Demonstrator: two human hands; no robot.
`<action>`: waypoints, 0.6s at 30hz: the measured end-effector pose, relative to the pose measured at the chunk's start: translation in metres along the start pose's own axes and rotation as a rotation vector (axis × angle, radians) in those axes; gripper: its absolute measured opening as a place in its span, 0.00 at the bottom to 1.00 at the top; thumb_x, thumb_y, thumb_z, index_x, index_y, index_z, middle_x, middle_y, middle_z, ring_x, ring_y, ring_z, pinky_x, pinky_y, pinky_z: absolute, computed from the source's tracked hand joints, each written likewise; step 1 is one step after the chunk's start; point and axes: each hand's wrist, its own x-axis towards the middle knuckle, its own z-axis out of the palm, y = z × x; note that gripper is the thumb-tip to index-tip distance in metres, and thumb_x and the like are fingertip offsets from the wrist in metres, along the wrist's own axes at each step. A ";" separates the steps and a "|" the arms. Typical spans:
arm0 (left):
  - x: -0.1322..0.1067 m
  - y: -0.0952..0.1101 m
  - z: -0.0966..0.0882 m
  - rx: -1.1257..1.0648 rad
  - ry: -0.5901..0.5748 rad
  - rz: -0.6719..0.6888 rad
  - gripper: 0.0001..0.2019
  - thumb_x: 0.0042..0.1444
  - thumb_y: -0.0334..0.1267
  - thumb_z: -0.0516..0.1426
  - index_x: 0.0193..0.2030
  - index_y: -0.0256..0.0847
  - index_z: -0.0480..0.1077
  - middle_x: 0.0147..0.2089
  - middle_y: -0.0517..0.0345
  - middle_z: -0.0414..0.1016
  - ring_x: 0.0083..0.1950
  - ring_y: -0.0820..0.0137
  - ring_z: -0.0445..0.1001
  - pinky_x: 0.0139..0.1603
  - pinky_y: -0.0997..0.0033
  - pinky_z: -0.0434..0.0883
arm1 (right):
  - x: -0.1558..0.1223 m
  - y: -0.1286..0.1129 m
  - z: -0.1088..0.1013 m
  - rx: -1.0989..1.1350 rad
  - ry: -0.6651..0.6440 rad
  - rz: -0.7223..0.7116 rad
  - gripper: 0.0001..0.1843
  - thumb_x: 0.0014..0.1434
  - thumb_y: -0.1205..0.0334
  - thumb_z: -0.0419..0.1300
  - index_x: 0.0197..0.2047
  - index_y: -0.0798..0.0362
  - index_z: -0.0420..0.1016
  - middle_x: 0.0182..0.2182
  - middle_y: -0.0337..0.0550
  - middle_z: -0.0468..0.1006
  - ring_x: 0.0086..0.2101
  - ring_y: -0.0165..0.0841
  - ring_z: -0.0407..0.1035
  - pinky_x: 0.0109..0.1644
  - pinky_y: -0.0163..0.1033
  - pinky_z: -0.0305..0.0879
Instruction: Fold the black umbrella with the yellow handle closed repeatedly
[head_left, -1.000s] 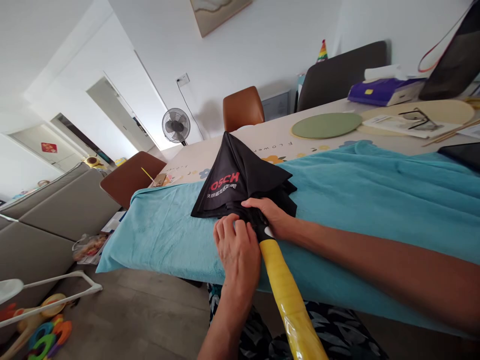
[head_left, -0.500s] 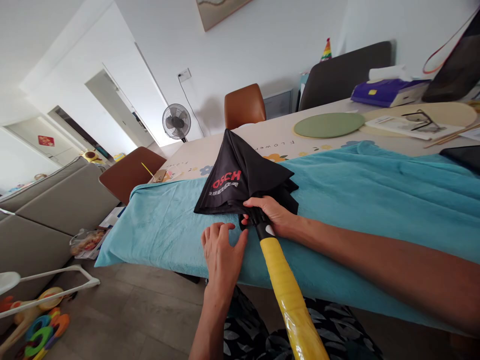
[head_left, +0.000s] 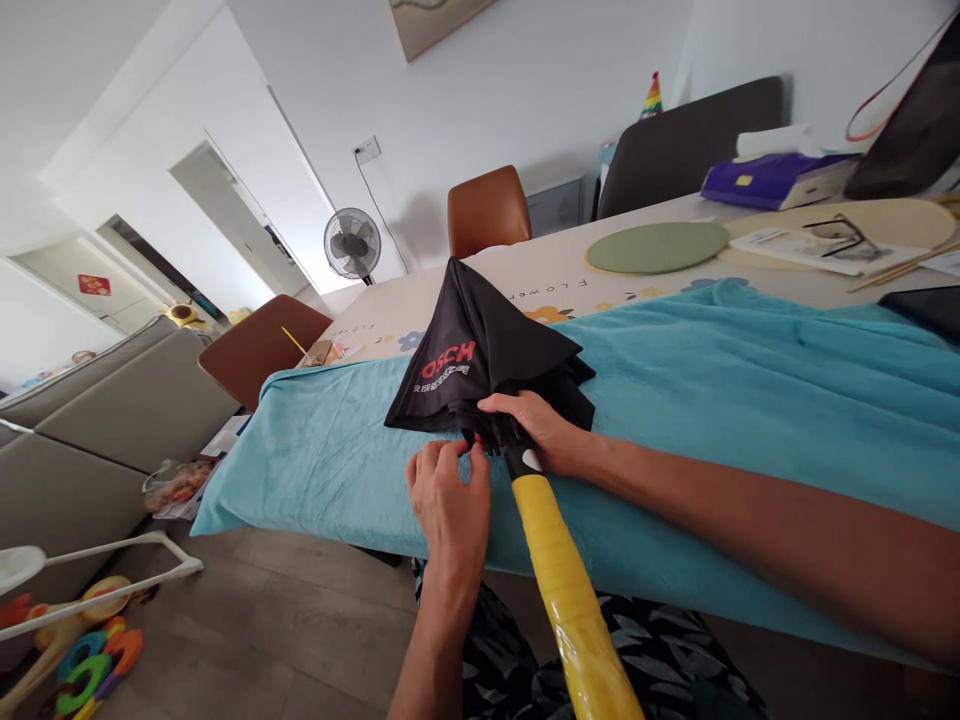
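A black umbrella (head_left: 499,335) with red and white lettering lies folded but loose, its tip pointing away from me. Its long yellow handle (head_left: 559,565) reaches down toward my lap. My right hand (head_left: 547,432) is wrapped around the gathered ribs and cloth just above the handle. Left of the shaft, my left hand (head_left: 450,500) has thumb and index finger closed on a dark strip at the canopy's lower edge, which looks like the umbrella strap (head_left: 469,437). A turquoise blanket (head_left: 712,430) lies under the umbrella.
Beyond the blanket, the table (head_left: 555,275) bears a green oval mat (head_left: 657,247), eyeglasses (head_left: 844,238) on paper, and a purple tissue pack (head_left: 772,180). Brown chairs (head_left: 489,212) and a fan (head_left: 352,244) stand behind. Toys (head_left: 86,670) lie on the floor at left.
My left hand has moved up to the canopy edge, and its thumb and index finger have closed on the dark strip. My right hand keeps its hold; the umbrella has shifted slightly left.
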 end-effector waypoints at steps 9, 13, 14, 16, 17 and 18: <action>-0.012 0.012 0.002 -0.015 -0.014 0.156 0.12 0.57 0.37 0.49 0.43 0.37 0.71 0.40 0.49 0.70 0.45 0.65 0.67 0.50 0.60 0.62 | 0.001 0.001 -0.003 -0.076 0.060 -0.019 0.09 0.42 0.68 0.63 0.18 0.57 0.65 0.14 0.36 0.68 0.17 0.25 0.61 0.20 0.31 0.56; -0.020 0.012 0.001 -0.196 -0.084 0.082 0.14 0.58 0.36 0.48 0.47 0.39 0.69 0.45 0.48 0.68 0.48 0.66 0.67 0.46 0.64 0.65 | 0.000 0.000 -0.002 -0.036 0.018 0.029 0.08 0.43 0.70 0.61 0.19 0.57 0.64 0.16 0.41 0.71 0.20 0.29 0.66 0.23 0.34 0.62; -0.019 0.011 0.000 -0.260 -0.103 0.035 0.14 0.58 0.37 0.47 0.47 0.39 0.68 0.45 0.49 0.68 0.47 0.67 0.67 0.45 0.66 0.65 | 0.000 0.001 -0.002 -0.035 0.022 0.032 0.08 0.43 0.71 0.60 0.18 0.57 0.64 0.16 0.41 0.70 0.19 0.29 0.66 0.24 0.34 0.62; -0.013 0.011 -0.003 -0.356 -0.168 -0.094 0.13 0.57 0.40 0.48 0.45 0.40 0.68 0.43 0.51 0.70 0.44 0.68 0.69 0.42 0.68 0.66 | 0.001 0.002 -0.003 -0.055 0.058 0.014 0.09 0.43 0.70 0.61 0.18 0.57 0.63 0.14 0.39 0.68 0.17 0.27 0.63 0.21 0.33 0.60; -0.008 0.011 -0.004 -0.382 -0.222 -0.162 0.13 0.57 0.43 0.48 0.43 0.39 0.68 0.41 0.52 0.71 0.41 0.69 0.70 0.40 0.69 0.67 | 0.001 0.002 -0.003 -0.069 0.074 0.001 0.10 0.43 0.70 0.61 0.17 0.57 0.62 0.13 0.37 0.67 0.17 0.26 0.62 0.20 0.32 0.58; -0.002 0.011 -0.005 -0.398 -0.288 -0.222 0.14 0.56 0.45 0.49 0.42 0.39 0.68 0.39 0.52 0.72 0.38 0.69 0.71 0.37 0.70 0.67 | 0.002 0.002 -0.003 -0.081 0.085 -0.009 0.11 0.42 0.70 0.61 0.17 0.56 0.62 0.13 0.36 0.66 0.16 0.25 0.60 0.19 0.31 0.57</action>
